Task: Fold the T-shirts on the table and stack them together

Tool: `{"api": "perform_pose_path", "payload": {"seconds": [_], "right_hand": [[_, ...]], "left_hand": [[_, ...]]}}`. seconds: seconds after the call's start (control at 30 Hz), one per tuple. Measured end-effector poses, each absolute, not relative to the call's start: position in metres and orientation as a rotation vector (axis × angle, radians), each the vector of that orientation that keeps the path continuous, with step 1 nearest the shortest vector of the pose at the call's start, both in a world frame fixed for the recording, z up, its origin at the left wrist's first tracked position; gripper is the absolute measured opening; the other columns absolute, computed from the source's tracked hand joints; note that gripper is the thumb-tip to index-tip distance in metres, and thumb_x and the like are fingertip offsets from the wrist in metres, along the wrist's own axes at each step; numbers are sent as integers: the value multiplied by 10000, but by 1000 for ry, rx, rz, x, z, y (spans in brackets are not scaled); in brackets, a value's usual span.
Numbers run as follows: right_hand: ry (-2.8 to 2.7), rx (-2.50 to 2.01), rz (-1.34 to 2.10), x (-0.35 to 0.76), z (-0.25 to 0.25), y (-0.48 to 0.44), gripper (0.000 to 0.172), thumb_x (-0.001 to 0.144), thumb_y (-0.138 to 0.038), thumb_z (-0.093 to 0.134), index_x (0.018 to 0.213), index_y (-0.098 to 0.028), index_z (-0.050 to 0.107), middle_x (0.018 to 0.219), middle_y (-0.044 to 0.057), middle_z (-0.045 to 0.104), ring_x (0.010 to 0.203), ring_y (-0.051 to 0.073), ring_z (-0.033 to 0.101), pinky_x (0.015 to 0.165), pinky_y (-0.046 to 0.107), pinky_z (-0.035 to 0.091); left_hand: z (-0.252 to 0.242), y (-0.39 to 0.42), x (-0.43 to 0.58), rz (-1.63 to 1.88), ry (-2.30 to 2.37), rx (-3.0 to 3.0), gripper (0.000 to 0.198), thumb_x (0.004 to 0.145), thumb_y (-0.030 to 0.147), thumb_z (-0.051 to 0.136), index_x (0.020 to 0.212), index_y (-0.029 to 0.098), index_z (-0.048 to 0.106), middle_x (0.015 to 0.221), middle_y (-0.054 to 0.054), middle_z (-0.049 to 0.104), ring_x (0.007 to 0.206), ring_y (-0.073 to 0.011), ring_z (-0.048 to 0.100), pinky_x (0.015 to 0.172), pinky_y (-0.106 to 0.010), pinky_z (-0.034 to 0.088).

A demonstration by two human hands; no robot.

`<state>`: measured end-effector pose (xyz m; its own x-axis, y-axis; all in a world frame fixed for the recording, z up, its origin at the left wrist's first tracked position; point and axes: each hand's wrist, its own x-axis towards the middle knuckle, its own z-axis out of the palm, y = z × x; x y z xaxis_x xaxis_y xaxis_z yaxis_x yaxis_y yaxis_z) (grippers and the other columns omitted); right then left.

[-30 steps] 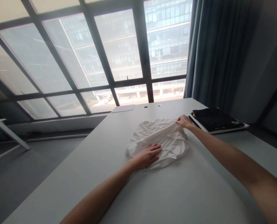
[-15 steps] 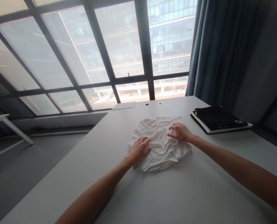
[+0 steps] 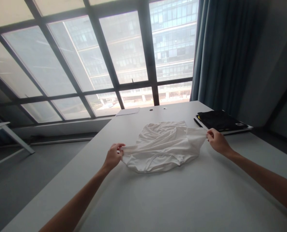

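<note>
A white cloth garment (image 3: 163,145) lies wrinkled on the white table (image 3: 158,199), with its near edge curved and partly gaping. My left hand (image 3: 113,156) pinches its left corner, which is drawn out sideways. At the other side my right hand (image 3: 217,140) grips the right corner between thumb and fingers, and the cloth there is pulled taut and slightly raised. The middle of the garment is bunched in folds toward the far side.
Folded black cloth (image 3: 216,119) rests on a white item at the table's right side. Flat white paper (image 3: 127,111) lies at the far left edge. Beyond are windows, a blue curtain (image 3: 218,58) and another table (image 3: 0,127) at left.
Both hands have moved apart, left and right, and now grip opposite corners. The garment is stretched wider, its sides drawn out from the bunched shape.
</note>
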<state>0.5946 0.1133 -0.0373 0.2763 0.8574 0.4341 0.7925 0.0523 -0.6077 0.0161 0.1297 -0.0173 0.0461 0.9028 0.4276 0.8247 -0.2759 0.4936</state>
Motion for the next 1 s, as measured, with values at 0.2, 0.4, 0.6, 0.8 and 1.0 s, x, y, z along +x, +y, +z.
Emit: {"api": "perform_pose_path", "payload": {"seconds": [0.2,0.4,0.6,0.8,1.0], "right_hand": [[-1674,-1684,-199,592,-37,75,163,878,-222,515,975,-198,643,1004,115,672,894,266,637,786,369,495],[-2398,-1020,71,508,-24,45,206,903,-266,628,1093,-268,707,1204,95,637,1139,279,563,971,444,482],[-2565,-980,-38,484,-17,41,115,915,-174,626,946,-229,722,1185,80,654,1139,266,558,999,454,426],[-2692,-890,-187,480,-17,39,155,918,-174,635,1046,-229,704,1258,88,627,1161,269,535,984,446,419],[-2719,-738,-247,485,-14,18,79,900,-149,622,962,-185,654,1150,86,640,1057,237,543,939,409,426]], "left_hand": [[-7,92,16,886,1876,2593,404,852,149,534,1244,179,630,1257,-135,598,1207,-316,561,1081,-509,431],[4,62,95,442,973,2764,223,984,289,578,1180,275,684,1212,-60,636,1120,-221,606,995,-341,482],[8,57,111,446,854,2766,180,1001,267,564,903,223,709,1118,-57,655,1060,-197,618,927,-300,480],[14,44,103,497,677,2740,184,1026,266,540,942,225,698,1137,-67,659,1031,-177,617,903,-280,479],[13,33,91,569,646,2654,147,1030,222,527,977,199,662,1159,-94,655,1056,-180,621,930,-290,490]]}}
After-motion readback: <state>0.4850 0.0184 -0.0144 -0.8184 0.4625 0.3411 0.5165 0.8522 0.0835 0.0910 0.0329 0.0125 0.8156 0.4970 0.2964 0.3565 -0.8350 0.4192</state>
